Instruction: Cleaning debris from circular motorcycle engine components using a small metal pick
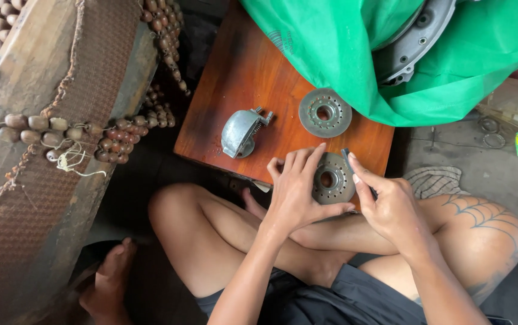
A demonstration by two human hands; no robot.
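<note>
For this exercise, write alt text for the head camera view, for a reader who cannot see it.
Seated cross-legged, a person steadies a round perforated metal disc on a small wooden table with the left hand, while the right hand presses a thin dark tool to its rim.

Second perforated metal disc [325, 112] on wooden tabletop [241, 72], grey domed metal housing [241, 132] beside it, green bag [343, 54], strings of brown beads [114, 141], checked cloth [433, 179].

At lower centre, the left hand [295, 192] grips a round perforated metal disc [333, 179] at the near edge of a reddish wooden board [241, 72]. The right hand [391, 207] presses a thin dark tool [348, 157] against the disc's rim. A second disc [325, 112] and a grey metal housing [241, 132] lie further up the board, and green fabric [343, 48] fills the upper right.
</note>
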